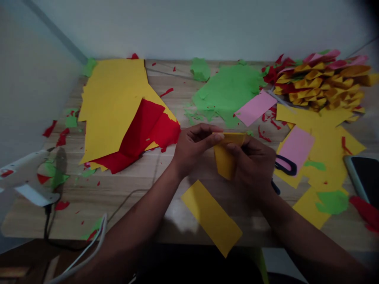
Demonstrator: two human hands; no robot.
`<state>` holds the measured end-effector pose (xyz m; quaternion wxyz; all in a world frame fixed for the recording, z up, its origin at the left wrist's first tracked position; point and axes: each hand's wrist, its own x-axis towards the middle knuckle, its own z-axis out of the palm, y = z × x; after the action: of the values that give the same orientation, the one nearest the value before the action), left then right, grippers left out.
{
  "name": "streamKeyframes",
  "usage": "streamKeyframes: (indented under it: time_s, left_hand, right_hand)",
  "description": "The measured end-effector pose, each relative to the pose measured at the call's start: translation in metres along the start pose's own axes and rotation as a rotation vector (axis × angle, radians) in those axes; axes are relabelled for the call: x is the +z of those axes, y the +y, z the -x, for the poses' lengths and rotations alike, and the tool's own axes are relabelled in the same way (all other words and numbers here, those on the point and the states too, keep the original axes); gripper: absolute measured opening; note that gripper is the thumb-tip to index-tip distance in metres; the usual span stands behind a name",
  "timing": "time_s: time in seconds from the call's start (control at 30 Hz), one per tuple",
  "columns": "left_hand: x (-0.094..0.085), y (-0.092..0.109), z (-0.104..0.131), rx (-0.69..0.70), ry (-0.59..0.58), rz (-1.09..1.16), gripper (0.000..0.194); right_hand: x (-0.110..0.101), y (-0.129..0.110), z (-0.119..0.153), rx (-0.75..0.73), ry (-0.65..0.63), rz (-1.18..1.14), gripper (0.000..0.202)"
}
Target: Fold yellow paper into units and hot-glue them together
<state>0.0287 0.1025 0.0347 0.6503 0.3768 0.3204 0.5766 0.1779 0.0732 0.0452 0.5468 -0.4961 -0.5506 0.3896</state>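
Fingers [207, 127] of the left hand [189, 148] and right hand [256, 163] clamp one folded yellow paper [224, 157] between thumb and fingertips. One yellow strip [211, 219] lies nearer the body. Near the right hand lie two pink slips [257, 108] and one pair of scissors [291, 167], which the hand partly hides; one phone [367, 179] lies farther right.

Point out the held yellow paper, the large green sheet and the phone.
Held yellow paper [223, 161]: head view, its lower part.
Large green sheet [229, 88]: head view, its middle.
Phone [366, 178]: head view, its dark screen.
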Motion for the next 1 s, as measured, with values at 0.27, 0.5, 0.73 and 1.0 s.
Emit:
streamKeyframes:
  time_s: [0.27,0.5,0.73,1.0]
  left_hand:
    - [0.009,0.007,0.002,-0.004,0.040,-0.056,0.024]
    - [0.016,0.013,0.009,0.096,0.068,-0.167,0.028]
    - [0.019,0.014,0.012,0.075,0.004,-0.210,0.028]
    - [0.021,0.014,0.011,0.067,0.035,-0.245,0.020]
  right_hand:
    - [-0.001,-0.007,-0.002,0.014,0.013,0.038,0.012]
    - [-0.004,-0.012,0.001,-0.017,-0.004,0.083,0.013]
    - [-0.007,-0.016,0.001,0.002,0.055,0.074,0.016]
    - [-0.009,-0.012,0.002,-0.006,0.037,0.007,0.013]
